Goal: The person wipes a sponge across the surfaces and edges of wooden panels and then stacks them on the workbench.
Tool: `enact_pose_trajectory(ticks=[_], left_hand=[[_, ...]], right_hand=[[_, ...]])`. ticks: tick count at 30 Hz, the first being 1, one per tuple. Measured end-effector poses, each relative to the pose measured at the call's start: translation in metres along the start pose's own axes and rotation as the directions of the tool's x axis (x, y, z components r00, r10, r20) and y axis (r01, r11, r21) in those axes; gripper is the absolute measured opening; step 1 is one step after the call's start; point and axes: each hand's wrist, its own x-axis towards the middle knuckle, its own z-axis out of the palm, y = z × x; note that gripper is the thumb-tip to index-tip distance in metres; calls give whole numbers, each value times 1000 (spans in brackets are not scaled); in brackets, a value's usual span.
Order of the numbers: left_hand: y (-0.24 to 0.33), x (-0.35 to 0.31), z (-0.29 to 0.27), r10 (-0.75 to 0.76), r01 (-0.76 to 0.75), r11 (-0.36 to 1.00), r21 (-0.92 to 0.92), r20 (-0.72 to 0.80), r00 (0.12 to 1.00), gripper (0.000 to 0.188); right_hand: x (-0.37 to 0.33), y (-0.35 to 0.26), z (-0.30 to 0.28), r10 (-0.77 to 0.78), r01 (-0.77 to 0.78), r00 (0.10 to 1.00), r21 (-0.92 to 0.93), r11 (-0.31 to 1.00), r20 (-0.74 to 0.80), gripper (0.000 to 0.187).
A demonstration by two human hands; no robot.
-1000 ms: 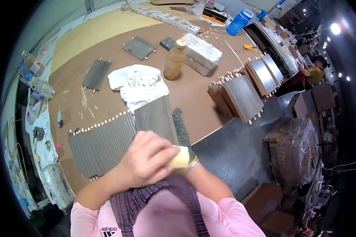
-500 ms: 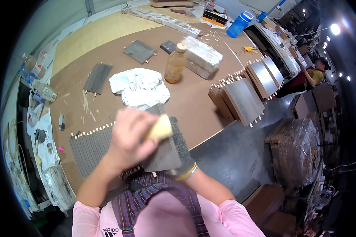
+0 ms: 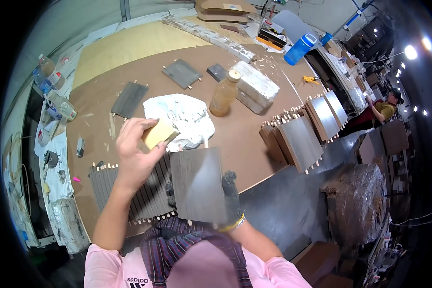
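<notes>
My bare left hand is closed around a yellow sponge block, above and left of a grey wood-grain panel. Pale dowels stick out of the panel's ends. My right hand, in a dark knit glove, grips this panel from beneath; dark glove fingers show at both side edges, while the palm is hidden. A row of similar doweled panels stands on edge to the left, partly behind my left forearm. Beyond the held panel lies a crumpled white cloth.
Two loose panels lie farther back. A bottle of amber liquid stands beside a white-wrapped block. Stacked panels line the table's right edge, near yellow-handled pliers. A person stands at the far right.
My left hand has moved left with the sponge, off the panel's face. The panel now shows more fully, tilted up toward me. The head view has shifted slightly.
</notes>
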Motion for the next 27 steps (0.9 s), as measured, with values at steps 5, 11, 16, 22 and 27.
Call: enact_pose_trajectory(ticks=[5, 11, 16, 22, 27], left_hand=[[13, -19, -5, -163, 169, 973, -156, 51, 985, 34], [33, -31, 6, -104, 138, 947, -290, 128, 986, 38], [52, -26, 16, 90, -54, 955, -292, 112, 990, 40], [64, -27, 22, 182, -135, 934, -330, 117, 976, 39], [46, -23, 18, -21, 42, 968, -246, 89, 996, 37]], right_hand=[[-5, -5, -3, 24, -24, 1000, -45, 999, 8, 92], [-12, -4, -15, -41, 20, 995, -215, 976, -95, 86], [-8, -5, -36, -153, -98, 959, -782, 615, -240, 82], [-3, -8, -48, -307, 193, 951, -863, 466, 47, 80], [-9, -24, -67, -164, 35, 985, -991, -128, 56, 106]])
